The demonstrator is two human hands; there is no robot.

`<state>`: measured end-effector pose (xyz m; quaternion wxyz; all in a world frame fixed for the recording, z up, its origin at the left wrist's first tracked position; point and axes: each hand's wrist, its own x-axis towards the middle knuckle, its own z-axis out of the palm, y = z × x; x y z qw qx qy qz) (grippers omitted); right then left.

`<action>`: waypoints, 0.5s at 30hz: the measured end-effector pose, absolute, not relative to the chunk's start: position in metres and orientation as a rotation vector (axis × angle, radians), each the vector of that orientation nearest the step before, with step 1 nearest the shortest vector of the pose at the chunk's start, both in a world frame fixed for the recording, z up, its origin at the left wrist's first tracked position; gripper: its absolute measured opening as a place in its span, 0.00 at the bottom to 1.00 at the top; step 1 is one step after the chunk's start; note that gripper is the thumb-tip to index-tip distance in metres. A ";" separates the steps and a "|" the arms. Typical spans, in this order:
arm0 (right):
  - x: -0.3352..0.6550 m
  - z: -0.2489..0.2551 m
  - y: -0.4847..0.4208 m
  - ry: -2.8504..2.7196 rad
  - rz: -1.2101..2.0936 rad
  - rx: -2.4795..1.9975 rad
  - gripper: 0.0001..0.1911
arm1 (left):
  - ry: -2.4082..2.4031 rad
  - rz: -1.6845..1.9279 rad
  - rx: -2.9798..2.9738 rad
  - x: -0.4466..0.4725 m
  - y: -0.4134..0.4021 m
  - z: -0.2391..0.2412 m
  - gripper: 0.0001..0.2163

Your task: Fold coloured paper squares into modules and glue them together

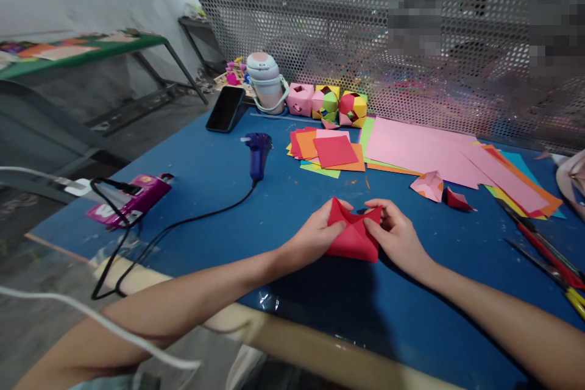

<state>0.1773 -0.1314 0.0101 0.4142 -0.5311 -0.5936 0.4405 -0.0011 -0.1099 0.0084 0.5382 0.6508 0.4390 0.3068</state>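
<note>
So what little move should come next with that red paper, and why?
Probably press the raised flap down flat: the left hand and right hand pinch the red paper at its top corners, and it lies half-folded, not flat, on the blue table.

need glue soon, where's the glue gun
In the head view the blue glue gun sits left of centre on the table, between the black phone and the small paper squares.

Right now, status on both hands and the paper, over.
Grip: left hand and right hand both pinch red folded paper, on blue table. Nearby pink folded piece lies apart, to its right.
</note>
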 end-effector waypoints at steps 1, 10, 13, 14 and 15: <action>0.177 0.010 -0.131 -1.463 1.138 -1.312 0.12 | 1.054 0.727 1.545 -0.001 -0.110 0.009 0.12; 0.178 0.013 -0.129 -1.332 1.133 -1.323 0.11 | 1.116 0.720 1.505 0.000 -0.113 0.016 0.12; 0.179 0.018 -0.132 -1.409 1.046 -1.391 0.10 | 1.090 0.721 1.532 0.000 -0.115 0.021 0.11; 0.179 0.019 -0.132 -1.426 1.033 -1.397 0.10 | 1.082 0.720 1.542 0.000 -0.115 0.023 0.11; 0.179 0.021 -0.133 -1.439 1.025 -1.398 0.11 | 1.076 0.719 1.549 0.001 -0.116 0.024 0.10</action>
